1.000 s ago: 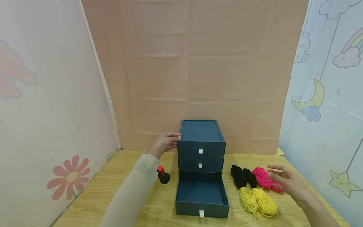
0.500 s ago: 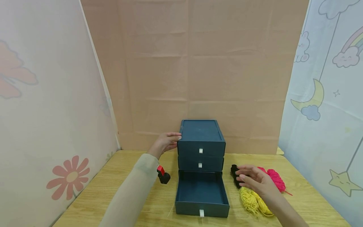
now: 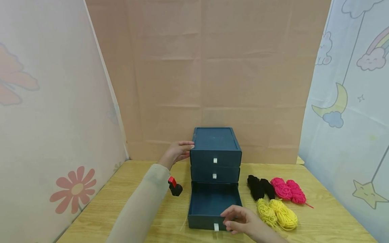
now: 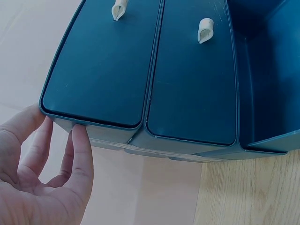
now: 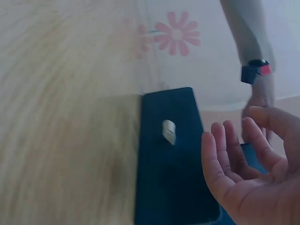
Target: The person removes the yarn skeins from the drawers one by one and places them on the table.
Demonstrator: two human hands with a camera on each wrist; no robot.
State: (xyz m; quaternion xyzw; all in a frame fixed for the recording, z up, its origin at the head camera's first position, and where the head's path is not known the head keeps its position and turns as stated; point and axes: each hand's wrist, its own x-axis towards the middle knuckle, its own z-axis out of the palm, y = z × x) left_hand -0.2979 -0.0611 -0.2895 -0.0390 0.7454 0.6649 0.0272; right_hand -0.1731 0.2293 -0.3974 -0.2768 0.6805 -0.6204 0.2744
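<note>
A dark blue drawer cabinet (image 3: 215,140) has two closed drawers and a bottom drawer (image 3: 212,200) pulled out, its inside bare. My left hand (image 3: 177,153) touches the cabinet's upper left edge; in the left wrist view its fingertips (image 4: 80,131) press at the side by the top drawer (image 4: 101,65). My right hand (image 3: 241,221) is at the right of the bottom drawer's front, near its white pull tab (image 3: 216,226). Its fingers are loosely bent and hold nothing. In the right wrist view that drawer's front (image 5: 171,173) stands just beyond the fingers.
Right of the cabinet lie black yarn skeins (image 3: 256,187), pink yarn skeins (image 3: 288,190) and yellow yarn skeins (image 3: 282,214) on the wooden table (image 3: 121,195). Brown paper (image 3: 212,67) hangs behind the cabinet. A black and red wrist device (image 3: 175,186) sits at my left sleeve.
My right hand has moved left from over the yarn to the open drawer's front, so all the skeins show again. My left hand has stayed at the cabinet's edge.
</note>
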